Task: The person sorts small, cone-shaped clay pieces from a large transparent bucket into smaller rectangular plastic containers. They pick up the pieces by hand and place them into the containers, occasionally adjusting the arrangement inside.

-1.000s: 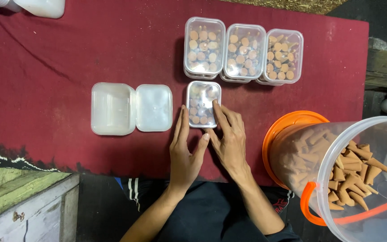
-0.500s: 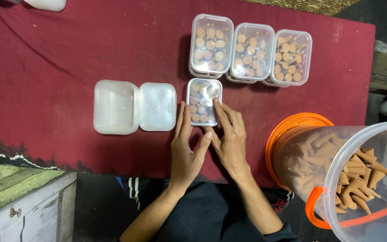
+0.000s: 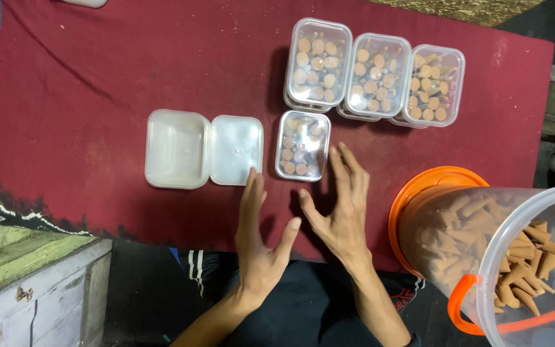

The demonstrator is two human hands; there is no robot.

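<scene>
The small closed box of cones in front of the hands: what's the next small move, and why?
Probably lift the small closed box and set it with the three filled boxes behind it. Its lid looks shut, both the left hand and the right hand are open and off it, and the empty open box beside it waits for cones from the tub.

You've got a deep red cloth point(image 3: 97, 77) on the desk, with a black-and-white wavy border along its lower left edge. The boxes point(image 3: 203, 151) are clear and whitish, the cones point(image 3: 521, 257) at lower right are tan-orange, and their clear bucket point(image 3: 483, 257) has an orange lid and handle.
</scene>
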